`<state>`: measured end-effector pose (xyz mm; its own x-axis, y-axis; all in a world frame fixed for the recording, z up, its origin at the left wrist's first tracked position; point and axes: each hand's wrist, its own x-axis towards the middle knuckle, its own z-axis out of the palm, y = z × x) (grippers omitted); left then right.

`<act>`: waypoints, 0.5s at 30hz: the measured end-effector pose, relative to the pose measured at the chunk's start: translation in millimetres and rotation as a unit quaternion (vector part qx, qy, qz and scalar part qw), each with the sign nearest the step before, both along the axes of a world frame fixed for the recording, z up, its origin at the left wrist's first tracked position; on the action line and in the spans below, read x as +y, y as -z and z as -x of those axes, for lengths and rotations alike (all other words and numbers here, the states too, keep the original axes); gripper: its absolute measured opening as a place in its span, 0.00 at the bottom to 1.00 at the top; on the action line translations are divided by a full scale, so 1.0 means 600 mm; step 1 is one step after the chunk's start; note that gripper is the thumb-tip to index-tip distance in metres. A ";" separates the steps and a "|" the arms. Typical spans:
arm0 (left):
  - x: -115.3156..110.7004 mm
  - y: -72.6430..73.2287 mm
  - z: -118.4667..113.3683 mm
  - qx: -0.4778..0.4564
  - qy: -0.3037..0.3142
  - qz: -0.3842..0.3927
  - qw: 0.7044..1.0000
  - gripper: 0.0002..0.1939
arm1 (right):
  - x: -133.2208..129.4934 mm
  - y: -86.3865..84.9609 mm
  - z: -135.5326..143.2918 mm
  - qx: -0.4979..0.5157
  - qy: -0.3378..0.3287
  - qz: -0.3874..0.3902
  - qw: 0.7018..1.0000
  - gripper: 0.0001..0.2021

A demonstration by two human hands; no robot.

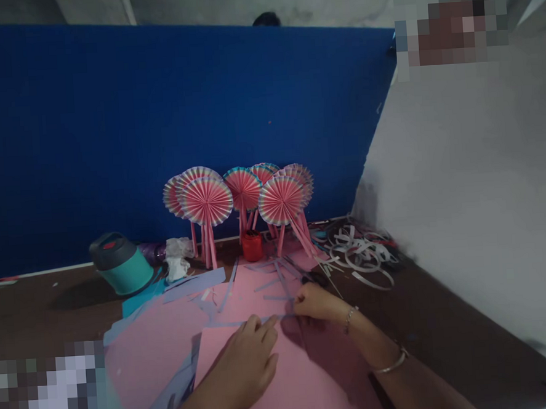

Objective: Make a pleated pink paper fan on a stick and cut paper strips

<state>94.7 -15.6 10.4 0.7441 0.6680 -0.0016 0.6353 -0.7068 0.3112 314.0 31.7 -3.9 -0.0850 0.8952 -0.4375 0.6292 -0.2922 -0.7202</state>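
Observation:
My left hand (252, 354) lies over a pink paper sheet (284, 389), its fingers stretched out and pressing near the sheet's far edge. Along that edge runs a narrow lavender paper strip (222, 324), passing by the left fingertips. At the strip's right end, my right hand (318, 303) has its fingers pinched together on it; the exact grip is partly hidden by the fingers. Just behind the right hand lies a dark-handled tool (315, 279), mostly covered. More pale strips (273, 285) are scattered on the pink paper ahead of both hands.
Several pink pleated paper fans (207, 201) stand against a blue panel (179, 111). Between them sits a red pot (252, 246). A teal and dark grey container (122, 263) stands left, beside crumpled white material (178, 258). Curled paper offcuts (363, 251) pile up right, near a wall.

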 end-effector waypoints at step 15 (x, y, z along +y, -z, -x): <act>-0.001 0.006 0.002 -0.006 -0.003 -0.003 1.000 0.16 | -0.005 -0.008 0.002 -0.091 -0.006 -0.056 0.994 0.11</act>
<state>93.4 -16.2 7.1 0.7402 0.6723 0.0110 0.6356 -0.7051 0.3145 312.6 28.7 1.1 -0.0236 0.9384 -0.3448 0.7549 -0.2094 -0.6216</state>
